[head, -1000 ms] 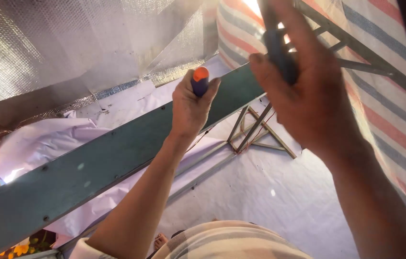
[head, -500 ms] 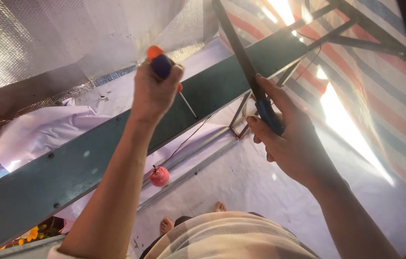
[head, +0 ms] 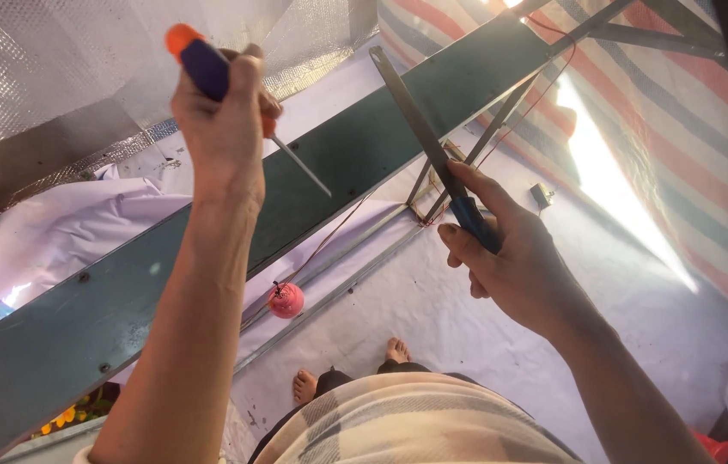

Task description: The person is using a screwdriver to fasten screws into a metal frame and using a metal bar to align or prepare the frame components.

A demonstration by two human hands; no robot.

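Orange-capped and blue-handled, a screwdriver [head: 213,82] is sitting in the left hand [head: 222,120], which is clenching its grip in a fist while the thin metal shaft is pointing down toward a green steel beam [head: 329,172] crossing the view. Just to the right, the right hand [head: 510,258] is wrapping its fingers around the blue handle of a long flat metal file [head: 424,137], whose blade is slanting up across the beam. Far below, a pink round object [head: 286,301] is lying on the white floor sheet [head: 450,318] near two bare feet.
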